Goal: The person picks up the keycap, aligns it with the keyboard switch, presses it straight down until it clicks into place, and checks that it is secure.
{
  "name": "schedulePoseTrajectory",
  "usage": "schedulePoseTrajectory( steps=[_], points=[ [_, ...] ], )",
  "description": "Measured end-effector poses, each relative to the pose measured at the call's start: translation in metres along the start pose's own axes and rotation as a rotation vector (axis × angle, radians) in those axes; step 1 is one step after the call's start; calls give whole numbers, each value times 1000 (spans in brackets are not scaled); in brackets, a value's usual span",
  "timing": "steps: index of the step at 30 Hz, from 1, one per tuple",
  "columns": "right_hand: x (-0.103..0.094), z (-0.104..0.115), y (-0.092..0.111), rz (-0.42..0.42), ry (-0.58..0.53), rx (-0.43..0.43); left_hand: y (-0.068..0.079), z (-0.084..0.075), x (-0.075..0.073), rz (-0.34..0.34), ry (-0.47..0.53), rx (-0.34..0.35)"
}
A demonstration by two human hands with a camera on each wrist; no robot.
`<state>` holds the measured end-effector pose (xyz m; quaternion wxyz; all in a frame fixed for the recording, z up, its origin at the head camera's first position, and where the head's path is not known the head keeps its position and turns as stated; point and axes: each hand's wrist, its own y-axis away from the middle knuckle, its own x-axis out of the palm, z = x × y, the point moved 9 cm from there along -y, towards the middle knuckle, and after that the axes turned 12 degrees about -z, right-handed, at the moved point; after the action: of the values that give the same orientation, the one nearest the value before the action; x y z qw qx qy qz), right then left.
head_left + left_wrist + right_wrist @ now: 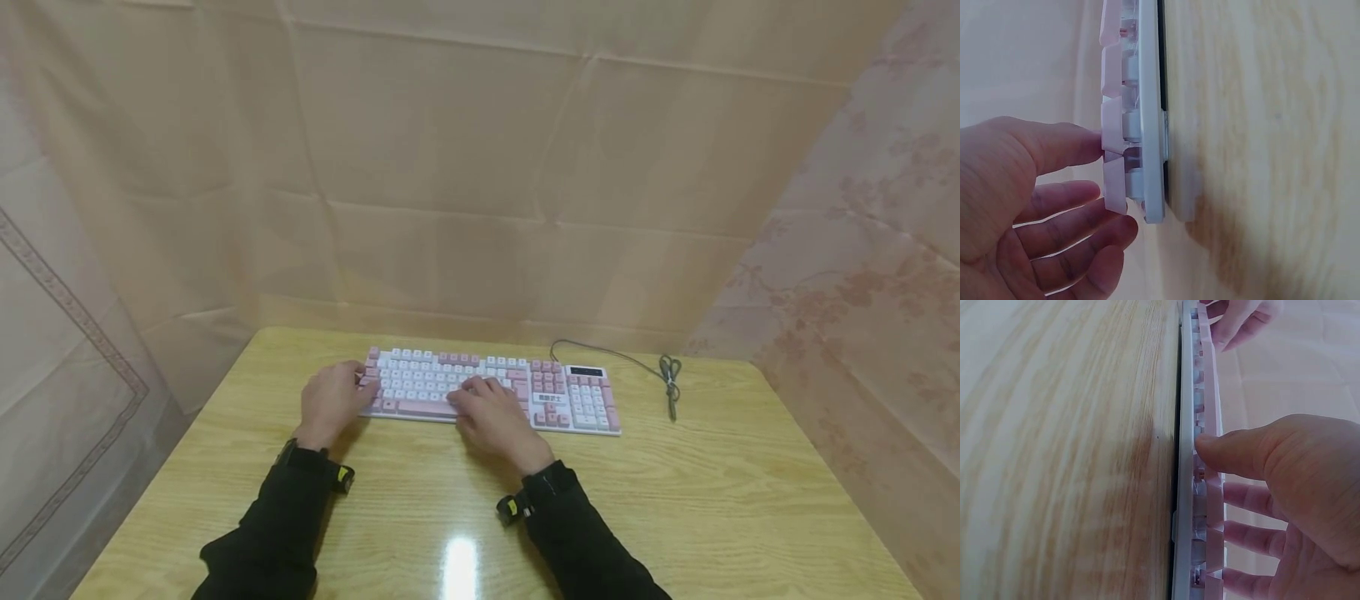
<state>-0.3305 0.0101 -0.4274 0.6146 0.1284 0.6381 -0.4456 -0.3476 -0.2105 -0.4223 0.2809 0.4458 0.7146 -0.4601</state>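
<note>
A pink and white keyboard lies flat on the wooden table. At its left end is my left hand; in the left wrist view the thumb touches a pink key near the front corner, while the relaxed fingers bend beside the keyboard's left end. My right hand lies over the keys right of centre. Its thumb touches the long pink front key in the right wrist view, and the other fingers reach over the keys behind. Some keys are hidden under this hand.
A grey cable runs from the keyboard's back to a tied bundle at the right. Beige cloth hangs behind the table, with patterned cloth on the right. Dark wrist devices sit on both sleeves.
</note>
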Motion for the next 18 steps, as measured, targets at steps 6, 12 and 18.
schedulePoseTrajectory(
  steps=[6, 12, 18],
  points=[
    [-1, 2, 1, -24, -11, -21, 0, 0, 1, -3, 8, -5],
    [-3, 3, 1, -37, -15, -32, 1, 2, 3, -12, 10, -20],
    [-4, 3, 0, -29, -17, -30, -1, 0, -3, -72, 34, 0]
  ],
)
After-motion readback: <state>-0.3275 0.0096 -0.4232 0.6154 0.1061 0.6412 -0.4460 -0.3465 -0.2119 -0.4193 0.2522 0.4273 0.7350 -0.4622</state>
